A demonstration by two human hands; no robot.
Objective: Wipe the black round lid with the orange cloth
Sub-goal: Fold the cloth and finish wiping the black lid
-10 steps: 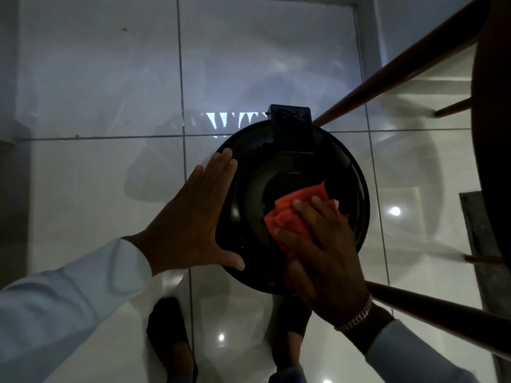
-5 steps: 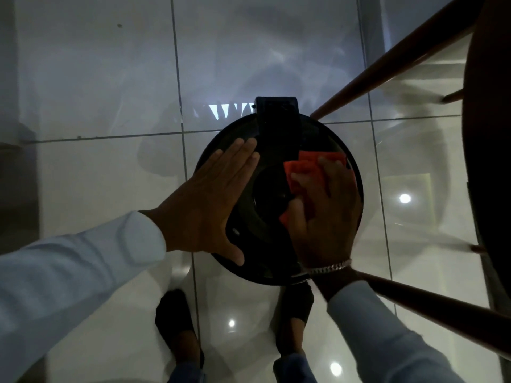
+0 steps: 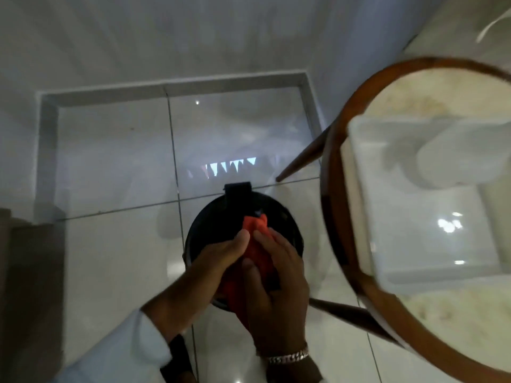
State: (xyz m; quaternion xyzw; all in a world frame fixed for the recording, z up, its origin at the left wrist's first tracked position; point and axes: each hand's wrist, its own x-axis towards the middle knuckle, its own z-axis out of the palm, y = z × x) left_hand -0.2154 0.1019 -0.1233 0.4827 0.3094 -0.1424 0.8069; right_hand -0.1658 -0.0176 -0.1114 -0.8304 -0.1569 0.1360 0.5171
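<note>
The black round lid sits on a bin on the white tiled floor, its hinge tab at the far edge. The orange cloth is bunched up above the lid, held between both hands. My left hand presses the cloth from the left with fingers stretched forward. My right hand, with a metal bracelet at the wrist, grips the cloth from the right and covers its lower part. The near half of the lid is hidden behind my hands.
A round wooden-rimmed table with a light top stands close on the right, its legs slanting down beside the bin. A clear plastic container rests on it. A wall with a grey skirting lies beyond.
My left hand left the lid's left side and came onto the cloth. Both hands now hold the cloth bunched above the lid. The view pulled back and up, showing the tabletop.
</note>
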